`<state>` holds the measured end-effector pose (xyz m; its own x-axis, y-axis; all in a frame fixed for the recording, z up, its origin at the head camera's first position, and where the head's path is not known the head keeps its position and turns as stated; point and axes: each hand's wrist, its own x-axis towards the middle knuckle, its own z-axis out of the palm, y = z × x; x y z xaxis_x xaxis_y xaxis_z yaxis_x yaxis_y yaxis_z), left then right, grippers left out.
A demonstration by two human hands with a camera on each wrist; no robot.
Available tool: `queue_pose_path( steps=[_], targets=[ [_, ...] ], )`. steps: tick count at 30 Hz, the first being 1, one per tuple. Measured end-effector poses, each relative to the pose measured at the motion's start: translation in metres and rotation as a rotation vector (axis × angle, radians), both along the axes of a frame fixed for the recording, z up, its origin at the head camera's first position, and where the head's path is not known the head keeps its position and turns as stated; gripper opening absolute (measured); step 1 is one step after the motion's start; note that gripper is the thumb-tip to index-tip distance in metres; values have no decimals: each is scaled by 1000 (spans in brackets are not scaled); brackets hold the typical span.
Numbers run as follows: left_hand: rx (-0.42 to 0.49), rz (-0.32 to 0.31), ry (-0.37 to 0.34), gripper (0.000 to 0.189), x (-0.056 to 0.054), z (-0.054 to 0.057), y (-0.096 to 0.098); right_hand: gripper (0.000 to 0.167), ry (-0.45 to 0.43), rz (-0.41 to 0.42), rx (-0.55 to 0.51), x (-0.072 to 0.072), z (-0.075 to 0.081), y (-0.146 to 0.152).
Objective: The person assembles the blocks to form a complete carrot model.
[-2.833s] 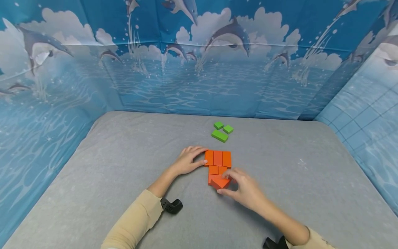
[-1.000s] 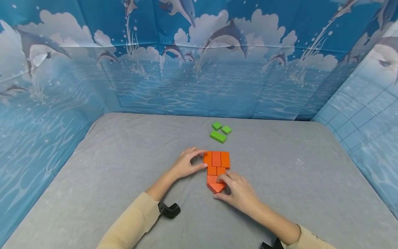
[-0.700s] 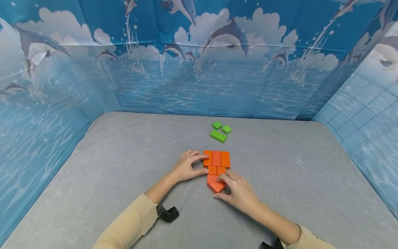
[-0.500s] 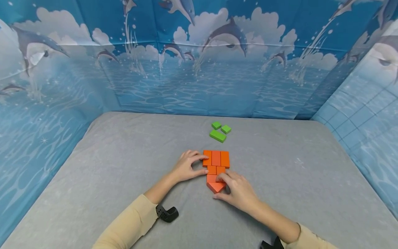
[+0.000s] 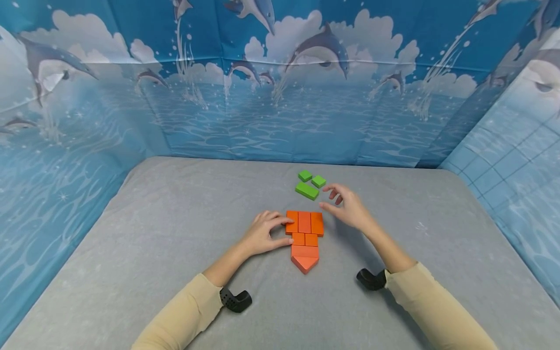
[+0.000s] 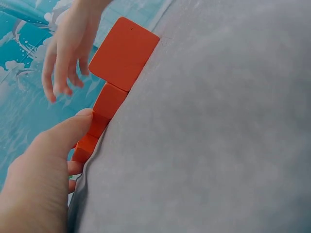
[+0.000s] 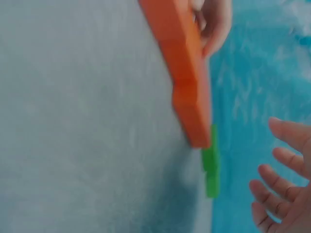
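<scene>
Orange blocks are lying against parted fingers of the left hand (touching, not gripping); green blocks are sitting just beside spread, empty fingers of the right hand. Uneven left pressure is perhaps risking skewed rows.

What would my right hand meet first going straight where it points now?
Your right hand would likely meet the long green block first, though depth is unclear and it might pass over.

Blue drape, back + both sides, w/ dolphins & clouds; tile print on R. Grey cloth below. Light soft, approx. even.
</scene>
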<state>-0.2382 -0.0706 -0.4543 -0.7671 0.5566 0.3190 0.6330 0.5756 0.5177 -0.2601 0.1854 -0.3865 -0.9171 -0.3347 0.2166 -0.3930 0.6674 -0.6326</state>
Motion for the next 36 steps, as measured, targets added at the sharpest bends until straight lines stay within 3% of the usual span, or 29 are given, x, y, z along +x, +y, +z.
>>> queue_pose_path(
  steps=[5, 10, 18, 29, 36],
  targets=[
    [0, -4, 0, 47, 0, 0, 0, 41, -54, 10, -25, -29, -13, 1],
    [1, -13, 3, 47, 0, -1, 0, 41, -101, 25, -59, -43, -27, 1],
    [6, -18, 8, 48, -1, -4, -1, 41, -91, 14, -42, -52, -41, -4],
    [0, -11, 15, 47, 0, -3, 0, 36, -61, -63, -48, -53, -53, -8],
    [9, -11, 1, 47, 0, -2, 0, 34, -43, -45, -73, -55, -54, -6]
  ],
)
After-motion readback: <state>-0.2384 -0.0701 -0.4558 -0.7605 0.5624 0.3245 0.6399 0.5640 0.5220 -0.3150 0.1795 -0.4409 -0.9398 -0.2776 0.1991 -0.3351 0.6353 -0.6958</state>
